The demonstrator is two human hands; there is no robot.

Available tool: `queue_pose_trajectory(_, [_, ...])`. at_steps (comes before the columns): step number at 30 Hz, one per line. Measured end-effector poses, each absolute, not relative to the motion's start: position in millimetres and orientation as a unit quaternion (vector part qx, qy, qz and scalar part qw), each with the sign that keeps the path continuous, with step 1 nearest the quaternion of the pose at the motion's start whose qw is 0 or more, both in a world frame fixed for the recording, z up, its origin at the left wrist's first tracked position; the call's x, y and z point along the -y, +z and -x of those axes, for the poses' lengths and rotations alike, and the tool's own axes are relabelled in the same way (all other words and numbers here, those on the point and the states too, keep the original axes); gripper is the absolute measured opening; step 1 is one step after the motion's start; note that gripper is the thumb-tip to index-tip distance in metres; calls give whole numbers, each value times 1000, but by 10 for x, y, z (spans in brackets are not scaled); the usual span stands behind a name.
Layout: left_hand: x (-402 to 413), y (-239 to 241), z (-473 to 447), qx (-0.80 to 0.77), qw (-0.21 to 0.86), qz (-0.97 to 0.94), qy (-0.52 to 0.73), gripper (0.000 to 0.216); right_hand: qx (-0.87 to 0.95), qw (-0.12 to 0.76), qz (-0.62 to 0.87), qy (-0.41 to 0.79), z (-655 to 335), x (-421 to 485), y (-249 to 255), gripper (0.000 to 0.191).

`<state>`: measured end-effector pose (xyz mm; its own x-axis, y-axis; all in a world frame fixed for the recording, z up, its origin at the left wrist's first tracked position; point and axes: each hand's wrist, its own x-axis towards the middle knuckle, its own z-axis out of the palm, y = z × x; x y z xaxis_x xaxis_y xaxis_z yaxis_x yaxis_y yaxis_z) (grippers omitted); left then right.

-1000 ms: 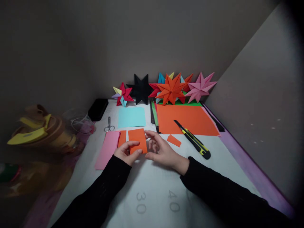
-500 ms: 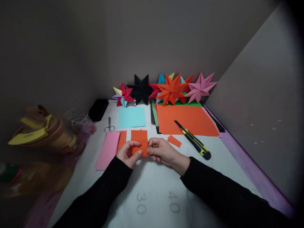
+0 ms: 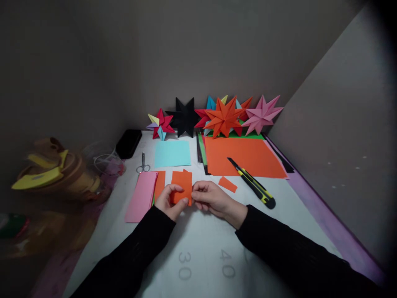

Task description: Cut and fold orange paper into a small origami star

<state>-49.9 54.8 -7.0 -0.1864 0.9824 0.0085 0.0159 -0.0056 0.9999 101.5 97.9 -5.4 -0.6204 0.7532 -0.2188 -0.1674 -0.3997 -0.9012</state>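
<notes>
Both hands pinch a small orange paper piece [image 3: 182, 184] just above the white mat [image 3: 198, 248]. My left hand [image 3: 170, 203] grips its lower left edge with thumb and fingers closed. My right hand [image 3: 209, 198] pinches its right edge, fingers curled. A pink paper strip [image 3: 142, 195] and an orange strip [image 3: 159, 184] lie just left of the hands. A small orange scrap [image 3: 227, 184] lies to the right.
A yellow-black utility knife [image 3: 252, 183] rests on a large orange sheet [image 3: 243, 156]. Scissors [image 3: 143, 163], a light blue square [image 3: 172, 153] and a black case [image 3: 128, 142] lie further back. Several folded paper stars [image 3: 223, 116] lean against the back wall. Bags sit at left.
The orange piece has been folded narrower. My right hand closed from an open reach into a pinch on its right edge; my left hand shifted slightly right along the lower edge.
</notes>
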Motion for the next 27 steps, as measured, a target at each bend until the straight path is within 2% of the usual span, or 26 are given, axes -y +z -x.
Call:
queue_pose_trajectory(12, [-543, -120, 487, -573, 415, -479, 520, 21, 481, 326, 355, 732, -969, -953, -60, 24])
queue_pose_trajectory(16, [-541, -124, 467, -559, 381, -497, 544, 18, 513, 354, 392, 677, -965, -945, -13, 26])
queue_pose_trajectory(19, [-557, -82, 475, -546, 427, -438, 573, 23, 535, 347, 404, 656, -983, -948, 36, 26])
queue_pose_trajectory(24, [-598, 18, 522, -549, 514, -311, 581, 44, 535, 325, 406, 665, -1010, -960, 45, 25])
queue_pose_trajectory(27, [-606, 45, 549, -549, 542, -299, 562, 42, 511, 324, 400, 688, -1009, -976, -8, 24])
